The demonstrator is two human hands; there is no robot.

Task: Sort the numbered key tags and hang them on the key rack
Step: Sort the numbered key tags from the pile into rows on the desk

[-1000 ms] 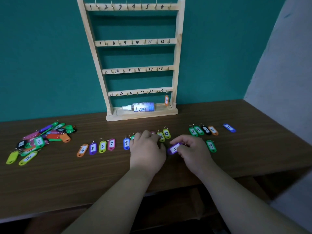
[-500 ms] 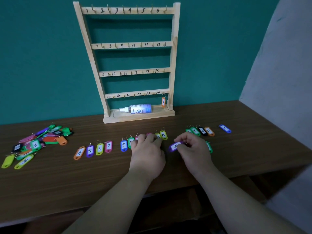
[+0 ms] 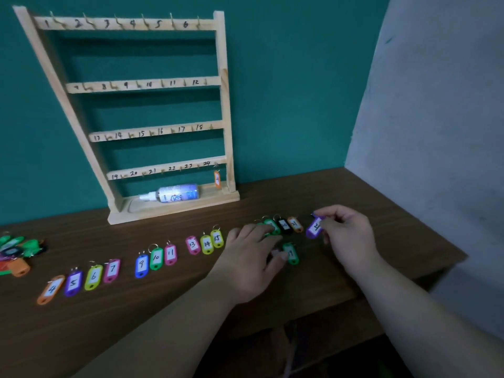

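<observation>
Right hand (image 3: 349, 234) is pinching purple tag 21 (image 3: 314, 228); left hand (image 3: 252, 261) is lying open beside green tag 19 (image 3: 291, 254), risking knocking the sorted tag row (image 3: 206, 244) askew.

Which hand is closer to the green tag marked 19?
Left. The left hand lies just left of the green tag, its thumb tip right beside it. The right hand is farther right, pinching a purple tag.

Purple tag (image 3: 314, 228) with white label; pale wood rack (image 3: 141, 85); dark brown desk (image 3: 109, 317); teal wall (image 3: 286, 91); a blurred, seemingly black tag (image 3: 284, 225).
</observation>
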